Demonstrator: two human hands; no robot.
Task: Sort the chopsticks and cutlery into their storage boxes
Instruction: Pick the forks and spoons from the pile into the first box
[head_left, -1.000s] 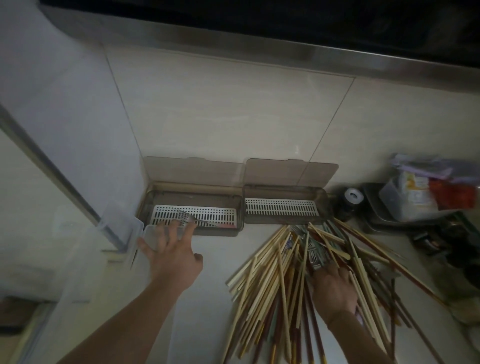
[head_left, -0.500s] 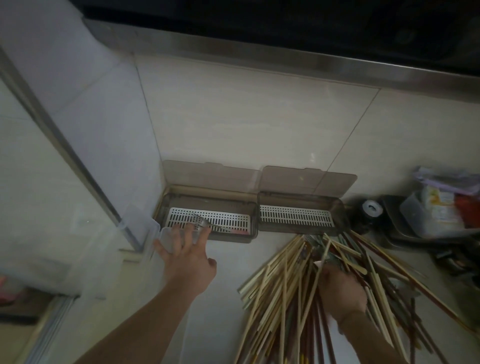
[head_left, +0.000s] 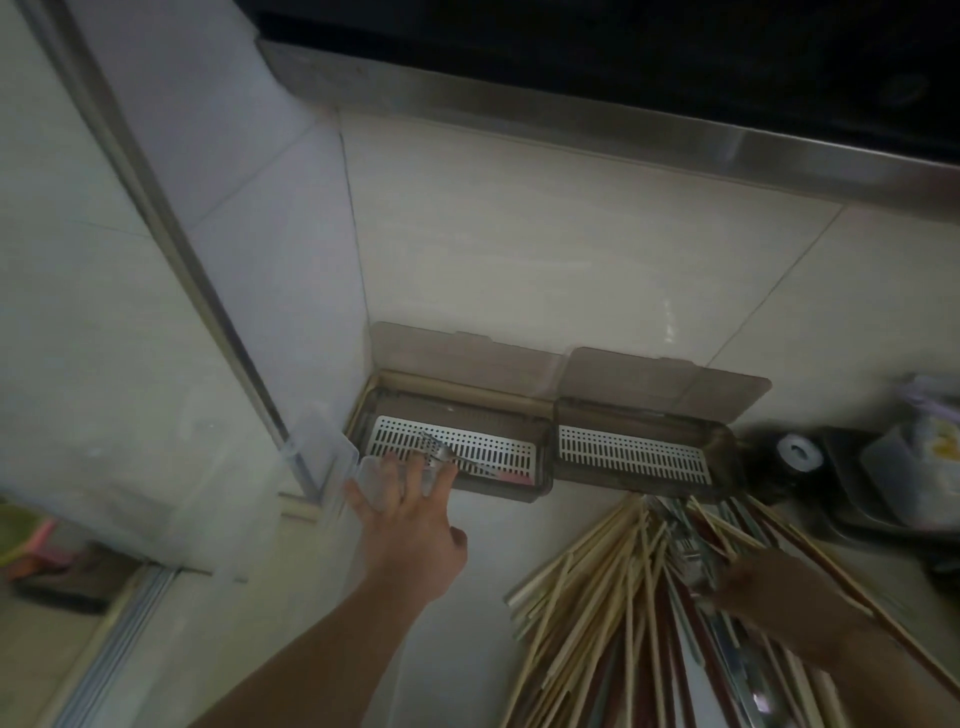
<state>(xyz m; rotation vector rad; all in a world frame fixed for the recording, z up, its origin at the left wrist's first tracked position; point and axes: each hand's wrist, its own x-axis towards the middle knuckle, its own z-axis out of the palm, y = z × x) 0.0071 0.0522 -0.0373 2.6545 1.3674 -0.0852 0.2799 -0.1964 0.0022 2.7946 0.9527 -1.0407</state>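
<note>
My left hand (head_left: 410, 525) reached with flat fingers at the left box (head_left: 457, 457), a fork (head_left: 441, 454) inside. My right hand (head_left: 763, 587) dug in the chopsticks (head_left: 597, 587); grip unclear. Sticks could roll off.

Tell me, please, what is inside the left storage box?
A white slotted tray lines the left box, with a metal fork and something pink lying on it. The left hand covers the near left corner.

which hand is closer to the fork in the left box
Left. The left hand has fingertips right at the fork; the right hand is far right, in the chopsticks.
</note>
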